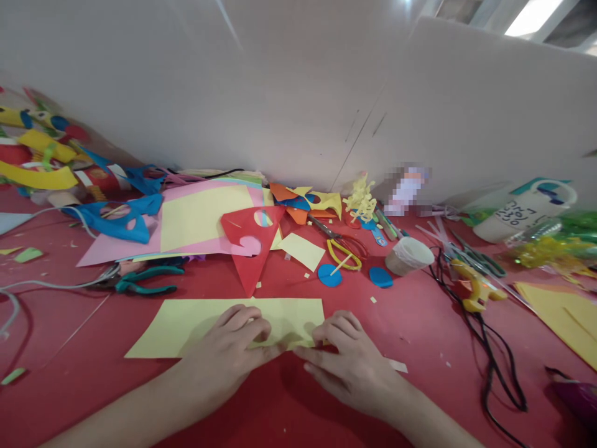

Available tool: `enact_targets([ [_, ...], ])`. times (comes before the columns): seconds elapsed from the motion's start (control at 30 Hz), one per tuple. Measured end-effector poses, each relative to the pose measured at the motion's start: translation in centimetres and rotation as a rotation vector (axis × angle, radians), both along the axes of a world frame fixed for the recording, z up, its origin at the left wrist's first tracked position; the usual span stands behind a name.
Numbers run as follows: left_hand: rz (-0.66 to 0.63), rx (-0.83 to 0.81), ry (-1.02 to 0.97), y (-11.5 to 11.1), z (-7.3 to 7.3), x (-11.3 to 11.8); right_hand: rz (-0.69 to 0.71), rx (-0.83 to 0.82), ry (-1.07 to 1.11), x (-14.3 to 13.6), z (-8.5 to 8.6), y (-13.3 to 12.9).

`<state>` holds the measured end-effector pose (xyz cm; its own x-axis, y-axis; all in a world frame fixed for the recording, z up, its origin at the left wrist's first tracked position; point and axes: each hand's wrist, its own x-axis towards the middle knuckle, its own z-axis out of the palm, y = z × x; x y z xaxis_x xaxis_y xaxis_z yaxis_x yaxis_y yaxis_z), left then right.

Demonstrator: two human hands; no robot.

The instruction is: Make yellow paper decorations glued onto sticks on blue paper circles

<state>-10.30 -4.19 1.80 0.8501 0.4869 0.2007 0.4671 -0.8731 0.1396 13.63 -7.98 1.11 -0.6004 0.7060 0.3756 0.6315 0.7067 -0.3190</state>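
Observation:
A pale yellow paper strip (pixel 172 323) lies lengthwise on the red table in front of me. My left hand (pixel 228 342) rests on its near edge around the middle, fingers curled and pressed on the paper. My right hand (pixel 349 354) is at the strip's near right corner, its fingers bent onto the edge. The thumbs nearly meet at the near edge. Just beyond the strip lies a red paper piece (pixel 249 249) with cut-out holes, its lower point close to the far edge.
Teal-handled pliers (pixel 149 280) lie at left near blue paper masks (pixel 135 227). Behind are scissors (pixel 347 249), blue discs (pixel 329 275) and a white cup (pixel 409 256). A yellow glue gun (pixel 476 289) with a black cord lies right. Stacked coloured sheets (pixel 200 218) lie near the wall.

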Motion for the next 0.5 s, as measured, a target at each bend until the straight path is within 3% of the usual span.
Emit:
enact_targets([
  [0.5, -0.007, 0.011, -0.003, 0.06, -0.09, -0.01, -0.007, 0.100, -0.092, 0.01, 0.14, 0.28],
])
